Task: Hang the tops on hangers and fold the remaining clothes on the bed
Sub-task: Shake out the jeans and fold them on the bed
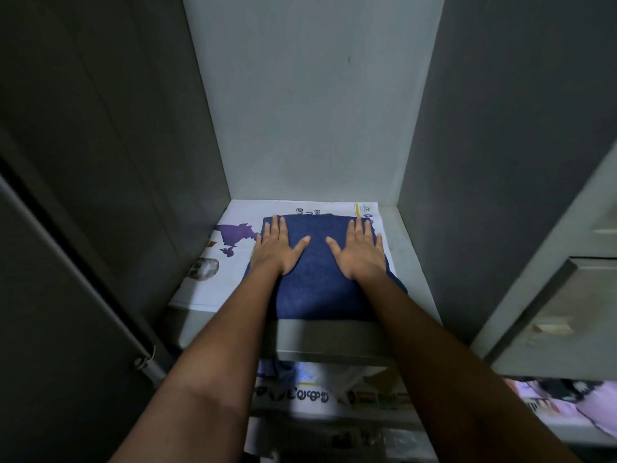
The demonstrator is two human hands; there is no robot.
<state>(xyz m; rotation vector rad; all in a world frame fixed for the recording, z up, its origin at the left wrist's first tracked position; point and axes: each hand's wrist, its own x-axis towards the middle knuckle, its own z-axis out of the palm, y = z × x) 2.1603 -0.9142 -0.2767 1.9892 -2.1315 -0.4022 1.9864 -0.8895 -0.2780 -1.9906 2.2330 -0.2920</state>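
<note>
A folded dark blue garment (pixel 317 279) lies on a newspaper-lined shelf (pixel 207 289) inside a grey metal wardrobe. My left hand (pixel 277 248) rests flat on the garment's left part, fingers straight and spread. My right hand (pixel 360 252) presses flat on its right part in the same way. Both forearms reach in from the bottom of the view. No hanger shows.
The wardrobe's side walls (pixel 133 128) and back wall (pixel 310 111) close in the shelf. A lower shelf (pixel 300 396) holds newspaper and some cloth. An open door with a hinge (pixel 143 362) stands at left, metal drawers (pixel 551 315) at right.
</note>
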